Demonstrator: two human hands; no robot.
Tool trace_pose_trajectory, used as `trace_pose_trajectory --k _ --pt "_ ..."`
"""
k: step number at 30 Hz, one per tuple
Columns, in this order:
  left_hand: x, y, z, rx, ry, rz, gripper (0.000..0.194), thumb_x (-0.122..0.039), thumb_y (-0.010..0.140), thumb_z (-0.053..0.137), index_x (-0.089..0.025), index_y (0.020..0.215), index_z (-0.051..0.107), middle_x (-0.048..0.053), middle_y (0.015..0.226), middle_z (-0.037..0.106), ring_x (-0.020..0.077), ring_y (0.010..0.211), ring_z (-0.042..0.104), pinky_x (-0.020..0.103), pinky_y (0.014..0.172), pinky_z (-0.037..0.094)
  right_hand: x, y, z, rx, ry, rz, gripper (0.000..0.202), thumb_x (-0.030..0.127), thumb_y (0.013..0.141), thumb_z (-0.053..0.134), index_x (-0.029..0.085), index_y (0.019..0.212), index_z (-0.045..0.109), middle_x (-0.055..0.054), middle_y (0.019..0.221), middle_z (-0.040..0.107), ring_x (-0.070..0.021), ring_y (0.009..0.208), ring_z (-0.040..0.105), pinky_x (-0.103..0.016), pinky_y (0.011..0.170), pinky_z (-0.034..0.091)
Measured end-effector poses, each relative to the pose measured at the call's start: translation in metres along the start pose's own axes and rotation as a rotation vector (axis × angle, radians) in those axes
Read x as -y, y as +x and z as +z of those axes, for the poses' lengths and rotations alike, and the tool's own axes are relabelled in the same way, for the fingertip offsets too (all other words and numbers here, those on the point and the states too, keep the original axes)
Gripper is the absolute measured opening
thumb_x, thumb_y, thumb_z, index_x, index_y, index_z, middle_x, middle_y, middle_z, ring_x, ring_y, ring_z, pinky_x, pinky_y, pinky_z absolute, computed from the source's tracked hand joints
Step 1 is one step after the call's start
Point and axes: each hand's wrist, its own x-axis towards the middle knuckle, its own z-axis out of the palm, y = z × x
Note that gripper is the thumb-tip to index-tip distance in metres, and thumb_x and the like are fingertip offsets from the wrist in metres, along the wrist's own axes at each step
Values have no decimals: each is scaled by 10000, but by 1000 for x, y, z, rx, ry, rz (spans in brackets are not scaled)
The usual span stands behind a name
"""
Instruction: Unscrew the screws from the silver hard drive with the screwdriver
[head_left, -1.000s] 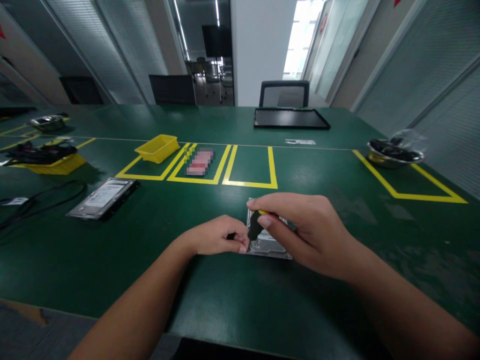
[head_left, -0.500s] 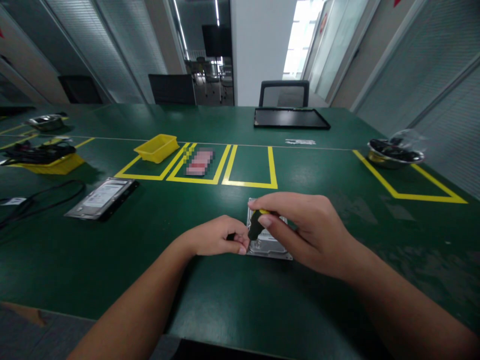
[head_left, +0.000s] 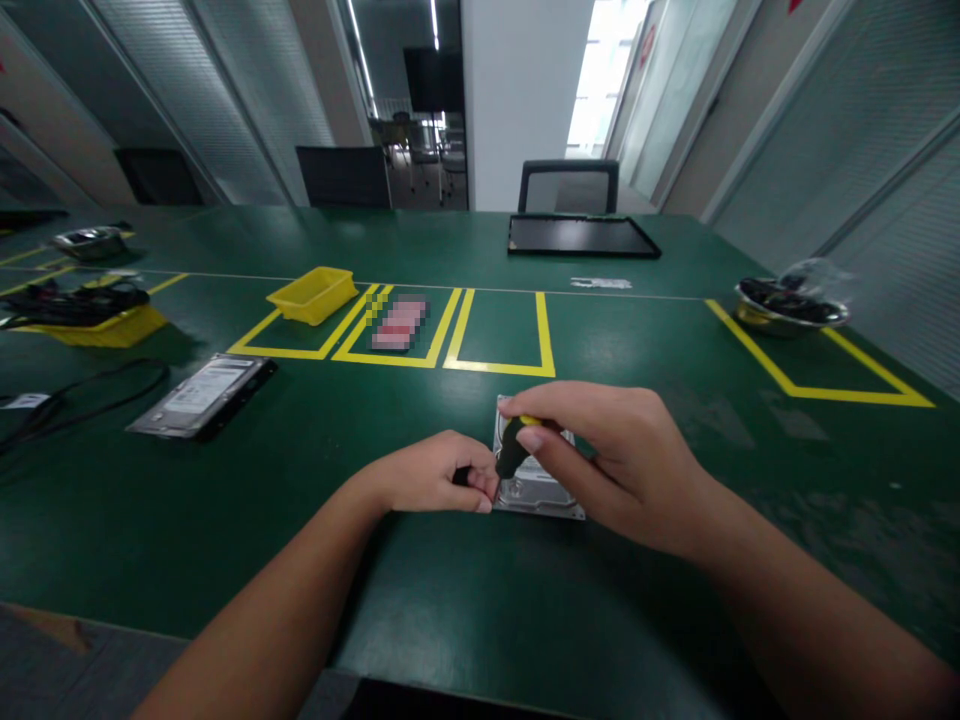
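Observation:
A silver hard drive (head_left: 544,498) lies on the green table, partly covered by my hands. My right hand (head_left: 626,460) pinches a screwdriver (head_left: 511,449) with a dark handle and a yellow patch, thumb and index finger around its upper end. The screwdriver leans over the drive's left side; its tip is hidden. At the drive's left edge, my left hand (head_left: 435,474) is closed, its curled fingers against that edge beside the screwdriver's lower end. A second hard drive (head_left: 202,395) with a white label rests farther left.
Yellow tape outlines mark the table (head_left: 420,600). A yellow bin (head_left: 313,297) and a pink, pixelated item (head_left: 400,324) stand in or near them. At left are a bin of black cables (head_left: 82,305) and a loose cable. A metal bowl (head_left: 791,305) is at right, a black-framed panel (head_left: 583,236) behind.
Both hands, the screwdriver and the hard drive keep nearly the same place. Any turning of the screwdriver is too slight to make out.

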Motion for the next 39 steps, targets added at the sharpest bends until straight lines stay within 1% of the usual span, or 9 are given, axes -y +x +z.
trace_pose_trajectory --k 6,12,15,18,23,27,31,36,39 --pt "-2 0 0 -19 -20 -10 66 -197 796 700 -142 814 667 2 765 656 121 686 573 231 650 421 2 1 -1 13 -23 27 234 212 942 517 123 1116 646 -30 1037 692 -90 922 631 -185 829 448" --pt "1 -1 1 -1 -21 -9 62 -188 802 688 -149 845 666 12 813 660 134 729 586 252 691 450 13 2 -5 105 -94 92 232 251 958 484 138 1075 649 -69 976 664 -141 853 595 -262 753 452" --pt "2 -1 1 -8 -23 -12 81 -185 795 693 -153 861 660 9 833 658 139 756 591 255 706 457 17 3 -5 113 -111 95 234 269 966 476 141 1037 659 -84 969 650 -150 844 580 -267 728 450" --pt "1 -2 2 -21 3 -27 81 -205 795 697 -157 848 659 7 827 651 151 784 592 260 718 456 18 3 -5 107 -64 60 224 256 964 483 137 1019 665 -81 979 645 -145 868 577 -254 744 453" --pt "0 -2 1 -33 51 -46 113 -240 792 706 -152 842 654 19 868 662 168 823 598 269 729 461 17 4 -4 111 42 28 215 232 956 502 142 1083 651 -60 1018 649 -130 934 580 -238 815 450" --pt "-2 -2 0 -20 72 -49 111 -242 794 698 -149 815 642 9 827 666 162 788 607 259 700 457 19 4 -4 125 100 8 209 194 949 503 147 1093 647 -38 1022 666 -114 946 593 -223 837 449" --pt "-5 -3 -1 -37 88 -72 123 -252 794 694 -145 813 637 12 825 678 164 780 618 257 688 454 21 5 -5 128 154 24 223 189 942 513 154 1127 634 -25 1058 683 -110 963 616 -219 853 456" --pt "-6 -4 -2 -41 79 -40 96 -231 772 693 -157 783 633 -7 766 669 160 741 616 263 687 455 24 7 -8 221 226 40 250 115 928 476 166 1125 620 -7 1062 680 -92 951 614 -201 831 449" --pt "-5 -4 -2 -49 80 -22 59 -216 786 669 -166 789 636 -17 754 664 156 733 612 265 692 457 24 7 -8 242 230 46 264 90 907 467 174 1104 621 -20 1052 677 -109 927 611 -226 818 460"
